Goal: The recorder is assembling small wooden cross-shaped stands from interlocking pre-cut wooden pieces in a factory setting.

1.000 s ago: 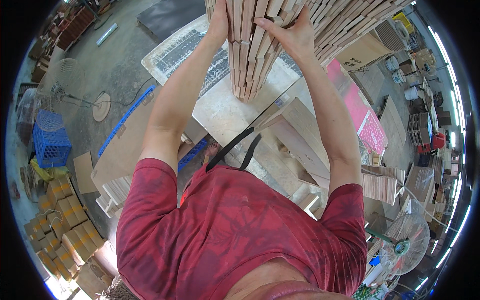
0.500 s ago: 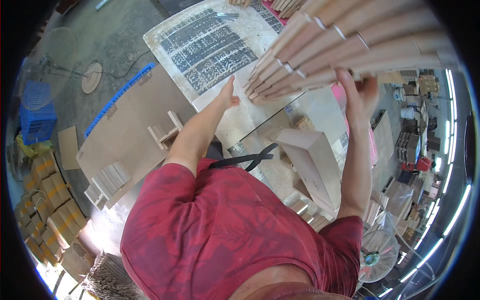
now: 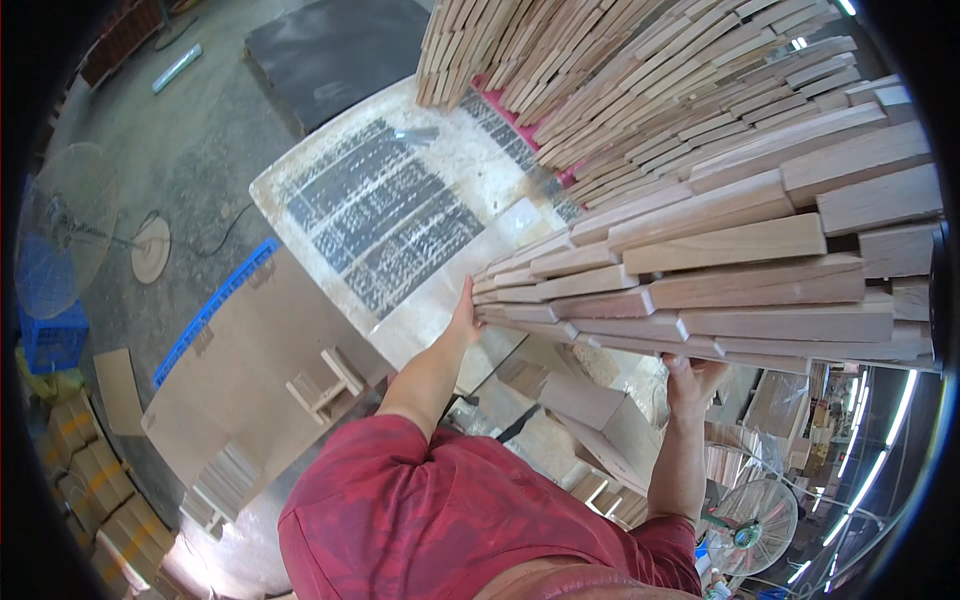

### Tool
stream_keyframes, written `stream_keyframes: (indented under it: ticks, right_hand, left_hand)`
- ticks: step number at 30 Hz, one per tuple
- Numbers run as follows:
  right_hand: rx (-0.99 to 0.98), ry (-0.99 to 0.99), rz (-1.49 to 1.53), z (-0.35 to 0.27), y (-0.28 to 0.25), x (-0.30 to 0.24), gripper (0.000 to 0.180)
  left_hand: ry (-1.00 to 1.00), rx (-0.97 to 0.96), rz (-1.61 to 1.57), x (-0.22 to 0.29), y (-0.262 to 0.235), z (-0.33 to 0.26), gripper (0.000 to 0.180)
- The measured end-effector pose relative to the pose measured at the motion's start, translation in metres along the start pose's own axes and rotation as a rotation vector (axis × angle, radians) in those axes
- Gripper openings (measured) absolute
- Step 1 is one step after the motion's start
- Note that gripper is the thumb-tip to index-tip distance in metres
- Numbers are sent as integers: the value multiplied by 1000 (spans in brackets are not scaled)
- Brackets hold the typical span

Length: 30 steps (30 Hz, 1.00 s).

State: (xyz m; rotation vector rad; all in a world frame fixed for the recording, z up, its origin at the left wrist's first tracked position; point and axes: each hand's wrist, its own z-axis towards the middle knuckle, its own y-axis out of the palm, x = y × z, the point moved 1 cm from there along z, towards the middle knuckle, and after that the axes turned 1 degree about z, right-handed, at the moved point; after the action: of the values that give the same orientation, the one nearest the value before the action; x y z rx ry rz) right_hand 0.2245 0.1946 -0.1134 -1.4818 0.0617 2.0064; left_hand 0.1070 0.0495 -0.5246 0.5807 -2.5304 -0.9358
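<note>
One scuffed worktable (image 3: 425,322), two fans (image 3: 68,226) (image 3: 746,536), two hands (image 3: 463,320) (image 3: 690,386) closed on one bundle of wooden strips (image 3: 725,258)

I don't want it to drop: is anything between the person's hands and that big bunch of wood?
Nothing that I can see. The left hand is against the left end of the wood bundle, and the right hand is at its lower edge, with some fingers hidden.
</note>
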Motion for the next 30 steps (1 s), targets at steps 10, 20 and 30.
stream_keyframes:
  ticks: [10,20,30]
  right_hand:
    - [-56,-54,-36,69,37,-2,86]
    - [-52,-198,-42,255,141,-14,78]
    - [-10,-198,-205,378,183,41,74]
  left_hand:
    - [49,-12,92,63,-16,56,102]
    - [283,-162,34,251,14,168,86]
    - [298,108,127,332,85,222,91]
